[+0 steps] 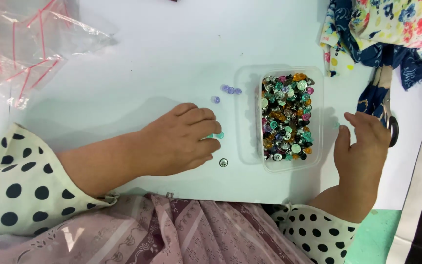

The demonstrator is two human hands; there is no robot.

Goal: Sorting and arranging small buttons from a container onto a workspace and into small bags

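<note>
The left hand pinches tiny teal beads just left of the tub; the right hand rests loosely open, empty, right of it; the beads look light, hard, slippery; best pinched singly by fingertips.

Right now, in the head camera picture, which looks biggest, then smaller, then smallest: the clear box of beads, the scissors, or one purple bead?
1. Clear box of beads, clearly the largest.
2. Scissors, though they are partly hidden under the flowery cloth, so their full size is unsure.
3. Purple bead, the smallest.
</note>
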